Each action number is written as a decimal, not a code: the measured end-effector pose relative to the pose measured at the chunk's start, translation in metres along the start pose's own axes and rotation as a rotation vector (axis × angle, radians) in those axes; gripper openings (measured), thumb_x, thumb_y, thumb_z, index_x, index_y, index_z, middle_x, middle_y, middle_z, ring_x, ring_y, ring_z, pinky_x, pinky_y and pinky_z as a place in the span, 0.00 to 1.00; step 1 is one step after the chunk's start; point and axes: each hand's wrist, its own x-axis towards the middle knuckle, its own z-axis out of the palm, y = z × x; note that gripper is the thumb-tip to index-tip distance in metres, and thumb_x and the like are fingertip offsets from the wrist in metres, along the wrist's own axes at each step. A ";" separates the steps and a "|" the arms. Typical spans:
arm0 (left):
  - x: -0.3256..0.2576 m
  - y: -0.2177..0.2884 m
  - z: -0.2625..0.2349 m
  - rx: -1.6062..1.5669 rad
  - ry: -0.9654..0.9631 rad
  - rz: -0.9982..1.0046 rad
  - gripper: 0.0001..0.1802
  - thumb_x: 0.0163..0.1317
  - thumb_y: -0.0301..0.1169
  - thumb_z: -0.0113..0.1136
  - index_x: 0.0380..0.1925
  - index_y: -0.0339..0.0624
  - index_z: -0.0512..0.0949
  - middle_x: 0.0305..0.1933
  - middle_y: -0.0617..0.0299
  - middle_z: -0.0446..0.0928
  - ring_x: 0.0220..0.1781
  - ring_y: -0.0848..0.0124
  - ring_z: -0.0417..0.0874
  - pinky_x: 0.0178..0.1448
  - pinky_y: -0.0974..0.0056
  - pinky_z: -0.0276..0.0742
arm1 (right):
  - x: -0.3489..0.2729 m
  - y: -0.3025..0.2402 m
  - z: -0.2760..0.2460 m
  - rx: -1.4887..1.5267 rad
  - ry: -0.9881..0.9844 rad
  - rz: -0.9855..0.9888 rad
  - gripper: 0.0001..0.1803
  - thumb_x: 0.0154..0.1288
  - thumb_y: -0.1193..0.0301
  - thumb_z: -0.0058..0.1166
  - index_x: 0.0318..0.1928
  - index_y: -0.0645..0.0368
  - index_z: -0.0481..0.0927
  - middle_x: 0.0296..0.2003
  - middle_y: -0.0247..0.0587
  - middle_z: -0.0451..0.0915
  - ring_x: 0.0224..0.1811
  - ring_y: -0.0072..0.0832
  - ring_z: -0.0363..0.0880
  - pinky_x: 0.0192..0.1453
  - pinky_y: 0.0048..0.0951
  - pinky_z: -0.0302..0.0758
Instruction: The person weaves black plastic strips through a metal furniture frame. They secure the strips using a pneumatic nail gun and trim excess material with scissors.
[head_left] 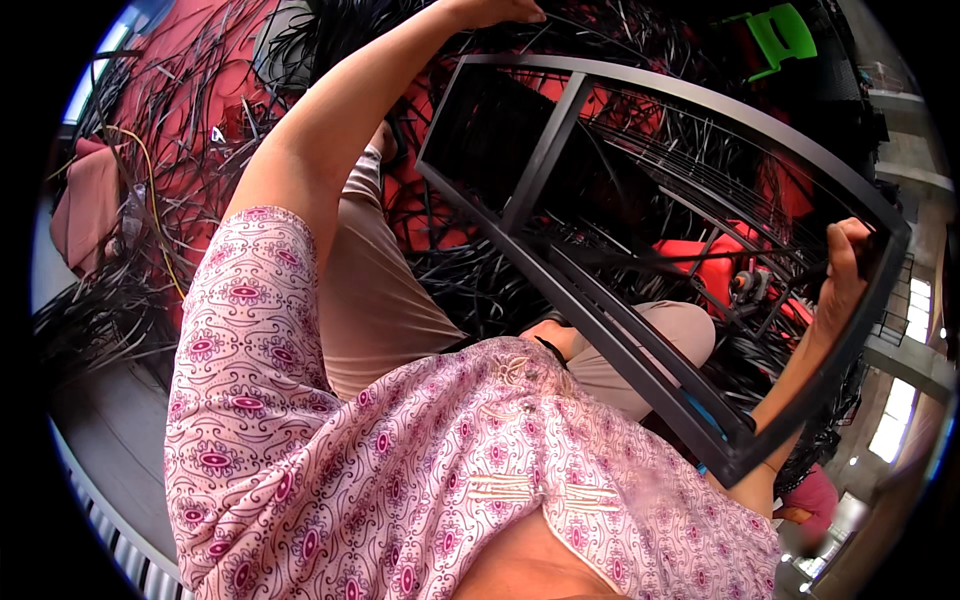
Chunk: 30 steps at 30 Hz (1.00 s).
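A dark grey metal frame (545, 150) with crossbars stands tilted across my lap. Through its right-hand opening comes my right hand (845, 265), its fingers curled closed beside the right end bar. A thin black plastic strip (690, 257) runs across the opening to those fingers and appears to be held in them. My left arm stretches far forward past the frame's far left corner. Only part of my left hand (492, 10) shows at the upper edge, and what its fingers hold, if anything, is hidden.
Loose black strips (460, 275) lie in tangled heaps over the red floor covering (205, 50). A bright green chair-shaped object (782, 38) is at the far right. Red machine-like parts (705, 262) lie behind the frame. At left hangs a brownish-pink cloth (88, 210). Another person's pink clothing (812, 500) shows lower right.
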 end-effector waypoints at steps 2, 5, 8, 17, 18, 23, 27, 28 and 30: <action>0.004 0.007 0.010 -0.063 -0.246 0.128 0.14 0.66 0.35 0.60 0.47 0.42 0.84 0.38 0.63 0.86 0.35 0.72 0.86 0.41 0.62 0.81 | 0.002 -0.008 -0.025 0.073 -0.028 -0.031 0.08 0.56 0.80 0.63 0.25 0.60 0.77 0.21 0.30 0.70 0.22 0.17 0.61 0.28 0.21 0.54; -0.012 0.001 0.006 -0.232 -0.359 -0.122 0.16 0.66 0.32 0.57 0.52 0.40 0.82 0.47 0.60 0.84 0.48 0.69 0.84 0.55 0.66 0.79 | 0.011 0.014 -0.040 0.215 -0.100 -0.105 0.13 0.56 0.78 0.62 0.20 0.57 0.72 0.17 0.29 0.65 0.19 0.19 0.58 0.31 0.27 0.59; -0.017 -0.020 0.027 -0.318 -0.377 -0.287 0.16 0.66 0.32 0.57 0.51 0.40 0.82 0.47 0.60 0.84 0.47 0.69 0.84 0.54 0.66 0.79 | 0.017 0.020 -0.072 0.199 -0.164 -0.065 0.16 0.58 0.76 0.58 0.18 0.54 0.66 0.15 0.26 0.59 0.17 0.19 0.54 0.36 0.29 0.59; -0.084 -0.089 0.082 -0.504 -0.245 -0.736 0.15 0.66 0.33 0.58 0.50 0.41 0.81 0.45 0.61 0.84 0.45 0.70 0.83 0.51 0.67 0.79 | 0.034 0.079 -0.098 0.302 -0.251 0.012 0.16 0.55 0.75 0.56 0.19 0.52 0.62 0.17 0.29 0.59 0.22 0.21 0.54 0.38 0.30 0.56; -0.087 -0.092 0.086 -0.515 -0.231 -0.759 0.15 0.65 0.33 0.58 0.49 0.42 0.81 0.45 0.61 0.84 0.45 0.70 0.83 0.51 0.67 0.79 | 0.037 0.085 -0.099 0.301 -0.251 0.025 0.16 0.55 0.75 0.56 0.19 0.52 0.62 0.18 0.29 0.60 0.23 0.22 0.55 0.39 0.30 0.56; -0.112 -0.097 0.112 -0.587 -0.168 -0.860 0.14 0.65 0.34 0.58 0.48 0.42 0.81 0.43 0.61 0.83 0.43 0.70 0.83 0.49 0.67 0.79 | 0.040 0.100 -0.101 0.225 -0.142 0.057 0.21 0.60 0.67 0.55 0.16 0.50 0.57 0.19 0.28 0.53 0.25 0.24 0.51 0.40 0.32 0.53; -0.122 -0.100 0.118 -0.641 -0.125 -0.911 0.14 0.65 0.34 0.58 0.48 0.43 0.81 0.43 0.61 0.83 0.42 0.70 0.83 0.48 0.67 0.79 | 0.063 0.101 -0.093 0.263 -0.301 0.009 0.24 0.64 0.65 0.53 0.15 0.48 0.55 0.17 0.28 0.54 0.23 0.22 0.49 0.38 0.31 0.53; -0.124 -0.100 0.118 -0.641 -0.116 -0.923 0.14 0.65 0.34 0.58 0.47 0.43 0.81 0.42 0.61 0.83 0.42 0.70 0.83 0.47 0.67 0.79 | 0.065 0.097 -0.083 0.266 -0.246 0.015 0.15 0.62 0.66 0.56 0.25 0.51 0.62 0.21 0.34 0.62 0.25 0.29 0.58 0.37 0.37 0.59; -0.129 -0.099 0.119 -0.649 -0.100 -0.951 0.13 0.65 0.34 0.58 0.47 0.43 0.81 0.42 0.61 0.83 0.41 0.70 0.83 0.47 0.67 0.79 | 0.069 0.091 -0.065 0.253 -0.179 0.045 0.12 0.60 0.67 0.59 0.37 0.56 0.70 0.26 0.41 0.71 0.29 0.37 0.68 0.37 0.43 0.66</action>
